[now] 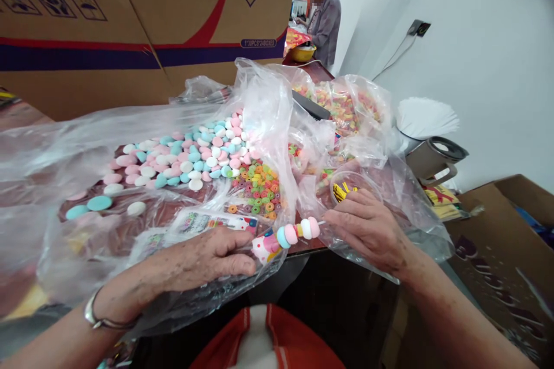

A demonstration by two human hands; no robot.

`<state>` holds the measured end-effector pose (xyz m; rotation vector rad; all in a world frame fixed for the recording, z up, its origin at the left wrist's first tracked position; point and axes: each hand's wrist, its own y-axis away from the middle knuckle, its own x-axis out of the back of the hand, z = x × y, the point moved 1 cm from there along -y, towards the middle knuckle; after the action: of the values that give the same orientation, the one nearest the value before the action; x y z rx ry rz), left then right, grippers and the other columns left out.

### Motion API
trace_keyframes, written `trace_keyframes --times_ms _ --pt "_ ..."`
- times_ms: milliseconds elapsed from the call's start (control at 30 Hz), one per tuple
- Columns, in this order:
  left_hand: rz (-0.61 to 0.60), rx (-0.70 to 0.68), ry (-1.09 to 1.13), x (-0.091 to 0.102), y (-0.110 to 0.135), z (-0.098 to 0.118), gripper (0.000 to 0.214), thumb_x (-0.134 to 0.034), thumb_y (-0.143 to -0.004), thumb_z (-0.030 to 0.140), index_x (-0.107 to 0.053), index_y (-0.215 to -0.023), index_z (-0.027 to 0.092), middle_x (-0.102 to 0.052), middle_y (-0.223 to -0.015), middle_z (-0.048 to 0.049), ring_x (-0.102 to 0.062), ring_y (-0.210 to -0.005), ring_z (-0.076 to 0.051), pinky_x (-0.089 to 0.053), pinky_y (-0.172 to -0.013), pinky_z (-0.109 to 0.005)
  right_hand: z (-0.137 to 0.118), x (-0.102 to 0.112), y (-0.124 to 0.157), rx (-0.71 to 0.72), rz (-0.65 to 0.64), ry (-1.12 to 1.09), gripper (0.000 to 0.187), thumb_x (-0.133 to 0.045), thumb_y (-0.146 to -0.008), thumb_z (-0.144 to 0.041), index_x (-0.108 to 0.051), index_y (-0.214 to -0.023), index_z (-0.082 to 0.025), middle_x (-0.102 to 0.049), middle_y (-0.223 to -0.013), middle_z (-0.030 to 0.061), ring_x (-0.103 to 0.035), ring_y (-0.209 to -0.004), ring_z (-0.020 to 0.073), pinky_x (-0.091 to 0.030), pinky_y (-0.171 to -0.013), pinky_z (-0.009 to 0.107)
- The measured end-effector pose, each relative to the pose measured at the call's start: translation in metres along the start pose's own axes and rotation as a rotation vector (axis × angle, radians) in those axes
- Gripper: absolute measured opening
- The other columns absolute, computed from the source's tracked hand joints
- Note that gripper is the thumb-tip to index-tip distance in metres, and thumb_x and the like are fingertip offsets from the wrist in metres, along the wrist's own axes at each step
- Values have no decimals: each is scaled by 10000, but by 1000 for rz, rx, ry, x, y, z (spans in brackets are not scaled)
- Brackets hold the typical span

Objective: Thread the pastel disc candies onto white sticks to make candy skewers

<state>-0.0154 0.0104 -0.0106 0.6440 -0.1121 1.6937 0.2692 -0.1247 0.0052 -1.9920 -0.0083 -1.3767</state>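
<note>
A candy skewer (291, 234) lies across the front of the table, with pink, white, blue and yellow sweets threaded on a thin white stick. Its left end is inside a small printed clear wrapper (265, 246). My left hand (212, 256) holds this wrapper between thumb and forefinger. The bare stick end at the right is pinched by the fingers of my right hand (372, 230). Behind my left hand lie flat printed wrappers (216, 220). Close behind my right hand, yellow and black twist ties (344, 190) sit in a clear round tub.
Pink, white and blue sweets (186, 155) spread over plastic, beside fruit-coloured candy rings (259, 184). A large carton (130, 17) stands behind. At right are a grey jug (437, 158), white sticks (426, 118) and an open carton (502, 265). Another person (326, 23) works farther back.
</note>
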Motion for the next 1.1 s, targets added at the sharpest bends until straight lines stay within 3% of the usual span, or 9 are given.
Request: trace_keyframes --times_ms 300,533,667,767,867,1100 --pt "-188 68 197 -3 -5 -2 364 -621 -905 505 -576 -757 176 -426 -689 49 -369 -656 -121 -275 -565 -221 4 3 -4 -22 -162 -105 171 -495 -1004 -162 -664 -1003 -191 -678 -865 43 -608 -817 170 -445 -788 312" --pt "-132 87 243 -3 -4 0 336 -659 -883 485 -619 -770 171 -462 -701 42 -399 -676 -129 -306 -583 -209 2 -2 -8 -6 -245 -141 215 -478 -1021 -180 -671 -928 -189 -633 -770 17 -556 -740 159 -385 -720 298" --pt "-95 114 183 -8 0 7 314 -649 -896 493 -667 -936 182 -578 -818 17 -494 -757 -158 -389 -644 -211 2 -5 -6 -22 -263 -150 229 -457 -1029 -171 -663 -929 -174 -649 -807 32 -562 -769 165 -368 -722 296" --pt "-124 205 317 -16 3 14 326 -626 -908 496 -626 -1052 203 -585 -826 23 -544 -703 -154 -425 -606 -222 3 -7 -7 -1 -285 -152 248 -437 -1042 -191 -660 -934 -177 -620 -778 23 -536 -745 161 -343 -708 297" --pt "-149 258 435 -24 2 20 329 -653 -881 505 -594 -1022 214 -545 -765 49 -512 -611 -133 -385 -530 -225 -1 -13 -11 34 -319 -178 265 -411 -1051 -193 -656 -952 -181 -597 -772 16 -519 -748 157 -334 -729 299" --pt "1 221 279 -41 -10 23 376 -679 -839 550 -584 -945 201 -472 -741 52 -428 -671 -142 -326 -563 -238 -20 -33 -16 112 -286 -199 265 -421 -1031 -151 -662 -921 -173 -591 -746 11 -478 -709 157 -327 -709 303"
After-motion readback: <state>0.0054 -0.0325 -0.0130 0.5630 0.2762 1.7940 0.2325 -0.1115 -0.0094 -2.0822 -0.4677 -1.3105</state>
